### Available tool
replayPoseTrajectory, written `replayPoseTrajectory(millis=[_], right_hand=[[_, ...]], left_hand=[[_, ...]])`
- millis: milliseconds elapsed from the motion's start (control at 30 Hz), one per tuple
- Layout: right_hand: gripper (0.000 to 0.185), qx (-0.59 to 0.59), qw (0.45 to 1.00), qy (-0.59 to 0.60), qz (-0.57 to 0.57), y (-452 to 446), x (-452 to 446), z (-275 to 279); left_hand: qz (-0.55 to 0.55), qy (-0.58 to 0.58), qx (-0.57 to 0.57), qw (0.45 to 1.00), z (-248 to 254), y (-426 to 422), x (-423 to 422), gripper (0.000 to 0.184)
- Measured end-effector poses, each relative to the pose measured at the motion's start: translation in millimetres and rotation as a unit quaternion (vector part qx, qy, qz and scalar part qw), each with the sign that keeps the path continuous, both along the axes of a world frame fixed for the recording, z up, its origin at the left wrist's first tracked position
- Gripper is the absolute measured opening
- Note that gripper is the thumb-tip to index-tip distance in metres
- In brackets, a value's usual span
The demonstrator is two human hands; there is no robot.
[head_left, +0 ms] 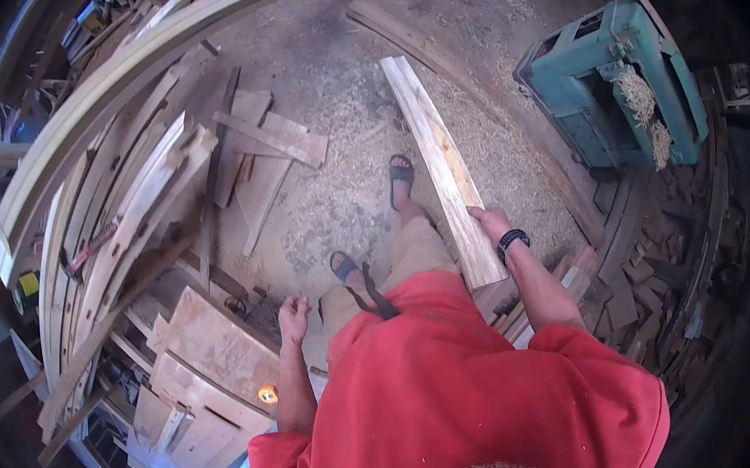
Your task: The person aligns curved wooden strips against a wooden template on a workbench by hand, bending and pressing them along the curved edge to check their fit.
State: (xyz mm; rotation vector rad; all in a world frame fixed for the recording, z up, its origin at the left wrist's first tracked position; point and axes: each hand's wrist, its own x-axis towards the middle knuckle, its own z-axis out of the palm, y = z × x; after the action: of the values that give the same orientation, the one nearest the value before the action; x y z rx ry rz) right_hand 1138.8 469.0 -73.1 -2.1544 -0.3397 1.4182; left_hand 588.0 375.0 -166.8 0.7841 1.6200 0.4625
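Plank (440, 157), left of the green machine (559, 124): looks stiff, fairly light, low slip risk; mid-length hold should balance better. Long axis runs fore-aft, far end slanting away from the machine. Right hand (490, 224) grips its machine-side edge near the close end. Left hand (294, 318), farther from the machine, loosely half-curled, apparently empty.

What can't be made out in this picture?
Right hand, head view: some fingers, hidden by the board.
Black wristband, head view: too small to tell if it's a watch.
Curved beam, head view: far end, cut off by top edge.
Green machine, head view: inside, lost in shadow.
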Motion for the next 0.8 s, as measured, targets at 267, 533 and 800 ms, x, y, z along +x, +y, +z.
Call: replayPoseTrajectory(millis=[267,533,800], right_hand=[[0.055,-0.045,0.999,0.009,-0.029,180.3,82.8,-100.8],[0.042,0.019,0.954,0.243,-0.173,422.2,177.6,-210.0],[0.047,0.099,0.899,0.337,-0.263,538.5,189.5,-291.3]], left_hand=[[0.115,0.075,-0.107,0.985,19.9,34.5,67.4,0.044],[0.063,0.047,-0.149,0.986,52.8,128.8,190.2,0.052],[0.062,0.026,-0.132,0.989,64.3,197.1,246.5,0.053]])
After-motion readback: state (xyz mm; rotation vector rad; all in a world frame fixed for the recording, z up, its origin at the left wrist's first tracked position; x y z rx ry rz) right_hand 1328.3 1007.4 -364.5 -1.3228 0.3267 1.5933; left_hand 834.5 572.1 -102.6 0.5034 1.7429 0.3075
